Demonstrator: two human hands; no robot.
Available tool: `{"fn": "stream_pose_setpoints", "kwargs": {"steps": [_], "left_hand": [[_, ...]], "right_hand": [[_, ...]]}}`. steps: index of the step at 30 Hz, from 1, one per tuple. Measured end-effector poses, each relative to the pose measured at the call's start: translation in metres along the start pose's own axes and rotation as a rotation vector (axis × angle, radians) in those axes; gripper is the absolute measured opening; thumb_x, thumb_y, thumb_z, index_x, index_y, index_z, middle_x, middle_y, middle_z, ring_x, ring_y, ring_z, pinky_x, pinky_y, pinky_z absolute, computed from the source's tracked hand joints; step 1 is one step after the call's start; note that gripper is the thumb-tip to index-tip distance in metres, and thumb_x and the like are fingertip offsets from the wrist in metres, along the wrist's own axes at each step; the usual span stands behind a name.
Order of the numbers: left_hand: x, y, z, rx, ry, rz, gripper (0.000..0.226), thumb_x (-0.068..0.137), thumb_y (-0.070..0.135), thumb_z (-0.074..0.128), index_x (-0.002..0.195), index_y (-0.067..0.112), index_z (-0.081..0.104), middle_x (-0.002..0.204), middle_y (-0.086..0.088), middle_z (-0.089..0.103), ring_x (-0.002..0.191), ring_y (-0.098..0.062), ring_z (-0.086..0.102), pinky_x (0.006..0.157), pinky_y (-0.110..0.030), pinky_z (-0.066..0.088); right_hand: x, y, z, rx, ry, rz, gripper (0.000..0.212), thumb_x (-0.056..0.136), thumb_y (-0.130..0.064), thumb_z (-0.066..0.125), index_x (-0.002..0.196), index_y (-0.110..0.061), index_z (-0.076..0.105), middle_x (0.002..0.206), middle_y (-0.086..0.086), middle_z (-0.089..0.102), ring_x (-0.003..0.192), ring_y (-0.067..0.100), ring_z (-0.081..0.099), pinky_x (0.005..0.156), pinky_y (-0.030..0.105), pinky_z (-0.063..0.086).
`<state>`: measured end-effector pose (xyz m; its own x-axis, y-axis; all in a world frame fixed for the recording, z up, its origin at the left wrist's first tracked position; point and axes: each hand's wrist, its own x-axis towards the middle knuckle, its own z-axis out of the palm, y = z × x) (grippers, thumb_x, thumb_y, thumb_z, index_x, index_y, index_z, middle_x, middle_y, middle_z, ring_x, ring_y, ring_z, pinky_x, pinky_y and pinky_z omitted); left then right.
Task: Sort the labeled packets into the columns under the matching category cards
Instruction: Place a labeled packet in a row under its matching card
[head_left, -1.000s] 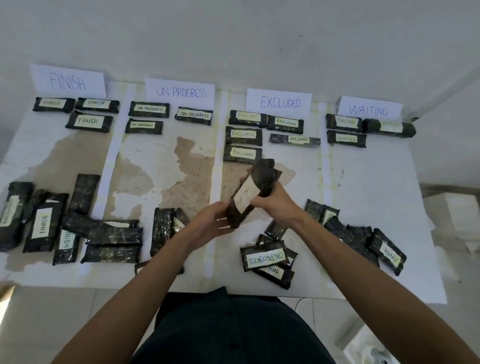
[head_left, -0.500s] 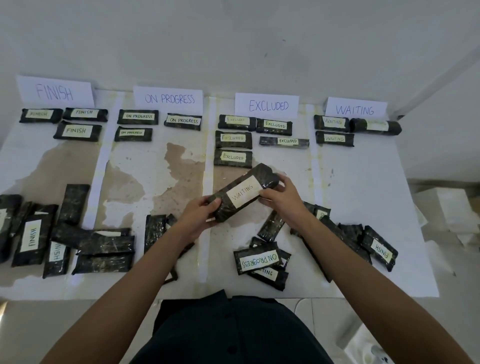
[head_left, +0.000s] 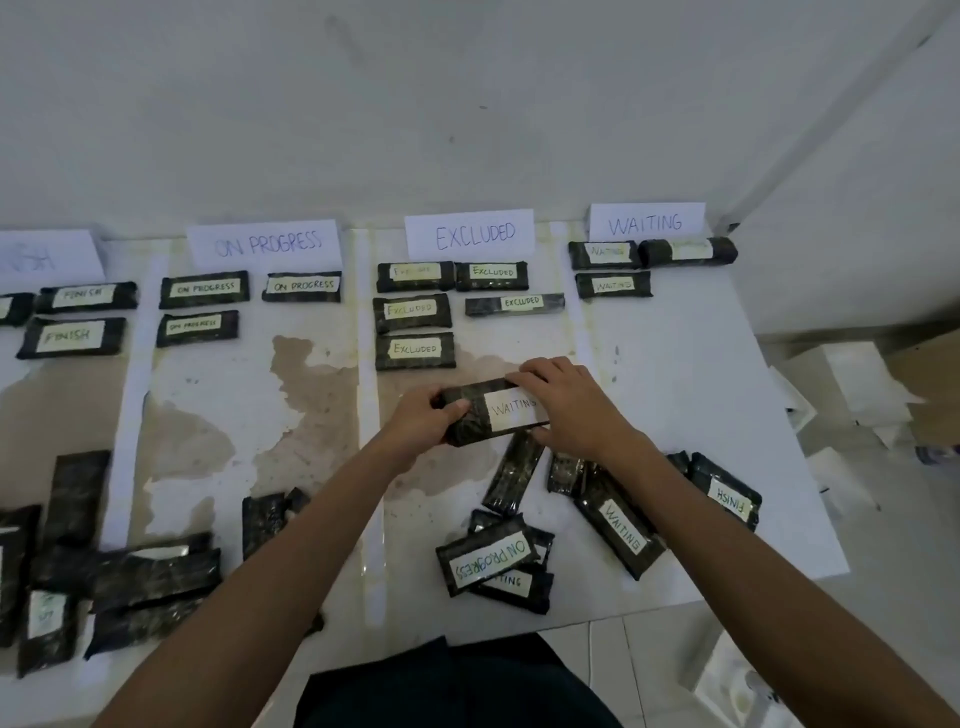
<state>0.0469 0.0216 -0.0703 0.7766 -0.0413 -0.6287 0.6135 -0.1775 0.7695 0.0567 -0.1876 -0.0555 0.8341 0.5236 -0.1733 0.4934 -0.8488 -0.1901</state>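
- My left hand (head_left: 423, 421) and right hand (head_left: 566, 405) grip the ends of the WAITING packet (head_left: 493, 415), held over the EXCLUDED column.
- Packet looks light, slick-wrapped, slightly pliable; hold by short ends.
- WAITING card (head_left: 647, 223): 1 o'clock.

Honestly not much of the person shows. The left forearm (head_left: 291, 561) and right forearm (head_left: 727, 561) are uncovered all the way to the left hand (head_left: 423, 421) and right hand (head_left: 569, 410). Between them is a patch of dark clothing (head_left: 457, 686), near black with a faint teal tint, plain cloth, a bit rumpled along its top edge. Shirt or trousers, can't tell.
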Motion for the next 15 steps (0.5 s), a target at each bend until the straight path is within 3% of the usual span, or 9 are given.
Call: {"fn": "stream_pose_setpoints", "kwargs": {"steps": [5, 9, 12, 15], "left_hand": [[0.023, 0.031, 0.038, 0.038, -0.035, 0.084, 0.031, 0.090, 0.018, 0.060, 0.119, 0.010, 0.057, 0.108, -0.006, 0.061, 0.089, -0.013, 0.061, 0.065, -0.022, 0.055], [0.050, 0.050, 0.067, 0.167, -0.038, 0.125, 0.040, 0.092, 0.024, 0.056, 0.130, 0.016, 0.049, 0.119, -0.004, 0.058, 0.101, -0.017, 0.057, 0.083, -0.030, 0.049], [0.072, 0.060, 0.088, 0.307, -0.065, 0.161, 0.043, 0.092, 0.025, 0.055, 0.133, 0.018, 0.046, 0.125, -0.002, 0.056, 0.107, -0.016, 0.053, 0.085, -0.026, 0.041], [0.091, 0.064, 0.107, 0.413, -0.111, 0.194, 0.047, 0.092, 0.023, 0.055, 0.136, 0.016, 0.043, 0.133, -0.006, 0.051, 0.113, -0.020, 0.052, 0.088, -0.028, 0.042]], "right_hand": [[-0.006, 0.048, -0.008, 0.018, -0.016, 0.102, 0.073, 0.070, -0.021, 0.072, 0.137, -0.018, 0.042, 0.130, 0.006, 0.047, 0.114, 0.028, 0.045, 0.090, 0.039, 0.041], [-0.008, 0.093, -0.014, 0.000, -0.028, 0.207, 0.073, 0.071, -0.017, 0.073, 0.137, -0.017, 0.042, 0.132, 0.008, 0.046, 0.115, 0.029, 0.046, 0.089, 0.038, 0.041], [-0.008, 0.128, -0.015, 0.012, -0.063, 0.287, 0.073, 0.072, -0.013, 0.072, 0.138, -0.017, 0.041, 0.133, 0.008, 0.045, 0.116, 0.029, 0.045, 0.089, 0.039, 0.041], [-0.004, 0.160, -0.014, 0.037, -0.071, 0.341, 0.070, 0.073, -0.009, 0.070, 0.137, -0.015, 0.042, 0.133, 0.010, 0.046, 0.115, 0.030, 0.045, 0.089, 0.042, 0.044]]}}
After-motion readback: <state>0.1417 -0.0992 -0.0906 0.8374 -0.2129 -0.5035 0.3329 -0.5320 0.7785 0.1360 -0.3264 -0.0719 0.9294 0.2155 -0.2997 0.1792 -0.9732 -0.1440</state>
